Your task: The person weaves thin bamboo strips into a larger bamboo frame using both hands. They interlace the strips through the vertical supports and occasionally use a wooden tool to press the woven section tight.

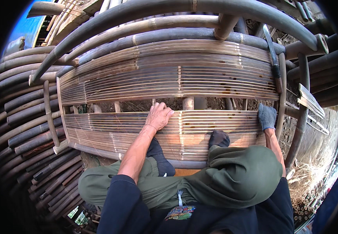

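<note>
A wide bamboo frame with thin slats lies before me, split into a far slat panel (134,82) and a near slat panel (200,128) with a long gap between them. My bare left hand (159,116) is closed over the near panel's inner edge, its fingertips curled toward the gap. At the right end of that same edge is my right hand (267,116) in a grey glove, its fingers bent around the bamboo slat end and partly hidden. A long knife (272,54) with a dark handle rests across the far panel's right end.
A curved bamboo rail (153,9) runs across the far side. Stacked bamboo poles (32,99) fill the left. At the right are split bamboo pieces (311,103) and an upright bamboo post (300,113). My feet, in dark socks (219,138), rest on the near panel.
</note>
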A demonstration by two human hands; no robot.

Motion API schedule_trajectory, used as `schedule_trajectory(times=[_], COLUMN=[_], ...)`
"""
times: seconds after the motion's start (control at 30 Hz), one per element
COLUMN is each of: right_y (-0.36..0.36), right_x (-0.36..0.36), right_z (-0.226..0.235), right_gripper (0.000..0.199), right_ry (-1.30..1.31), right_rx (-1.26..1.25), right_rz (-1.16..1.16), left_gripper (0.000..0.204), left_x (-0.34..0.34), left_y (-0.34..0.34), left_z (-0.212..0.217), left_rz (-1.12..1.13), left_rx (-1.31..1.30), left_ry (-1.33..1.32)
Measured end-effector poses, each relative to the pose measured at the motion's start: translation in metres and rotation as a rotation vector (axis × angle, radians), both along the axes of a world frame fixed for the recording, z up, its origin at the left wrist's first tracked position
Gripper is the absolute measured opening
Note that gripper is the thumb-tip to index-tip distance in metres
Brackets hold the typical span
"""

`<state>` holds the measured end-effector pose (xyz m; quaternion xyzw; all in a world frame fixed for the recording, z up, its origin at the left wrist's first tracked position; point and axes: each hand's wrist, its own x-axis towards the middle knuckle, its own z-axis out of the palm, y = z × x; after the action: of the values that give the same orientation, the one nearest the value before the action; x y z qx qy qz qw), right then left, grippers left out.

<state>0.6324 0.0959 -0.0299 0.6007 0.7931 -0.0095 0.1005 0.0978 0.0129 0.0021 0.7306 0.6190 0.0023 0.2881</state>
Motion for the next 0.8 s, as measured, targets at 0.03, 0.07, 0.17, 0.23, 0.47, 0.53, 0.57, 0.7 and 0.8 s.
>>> schedule_trajectory(times=[0.03, 0.07, 0.17, 0.23, 0.47, 0.53, 0.57, 0.7, 0.8], right_y=[0.001, 0.001, 0.004, 0.012, 0.015, 0.010, 0.011, -0.005, -0.021], right_x=[0.003, 0.000, -0.007, -0.005, 0.015, -0.005, -0.010, -0.048, -0.097], right_z=[0.000, -0.001, 0.003, 0.004, -0.003, -0.008, -0.013, -0.017, 0.015], right_gripper=[0.031, 0.030, 0.029, 0.025, 0.027, 0.037, 0.032, 0.027, 0.037], right_ry=[0.006, 0.018, -0.062, -0.086, -0.135, -0.022, 0.041, 0.355, 0.502], right_rx=[-0.012, -0.026, -0.081, -0.050, -0.119, -0.302, -0.248, 0.129, 0.237], right_rz=[-0.018, -0.035, -0.020, 0.021, -0.008, -0.139, -0.088, 0.113, 0.306], left_gripper=[0.035, 0.033, 0.031, 0.027, 0.032, 0.029, 0.029, 0.039, 0.047], left_x=[0.001, 0.002, 0.012, 0.022, 0.045, 0.035, 0.033, 0.002, -0.055], left_y=[0.002, 0.008, 0.005, 0.002, 0.025, 0.016, 0.017, 0.004, 0.026], left_z=[-0.002, 0.007, -0.002, -0.002, -0.011, -0.003, -0.002, 0.007, 0.077], left_rz=[-0.019, -0.026, 0.009, 0.102, 0.132, 0.168, 0.166, -0.181, -0.232], left_rx=[-0.026, -0.137, -0.156, 0.006, -0.116, -0.237, -0.242, -0.043, -0.250], left_ry=[0.013, 0.045, 0.018, -0.104, -0.063, -0.029, -0.037, 0.158, 0.099])
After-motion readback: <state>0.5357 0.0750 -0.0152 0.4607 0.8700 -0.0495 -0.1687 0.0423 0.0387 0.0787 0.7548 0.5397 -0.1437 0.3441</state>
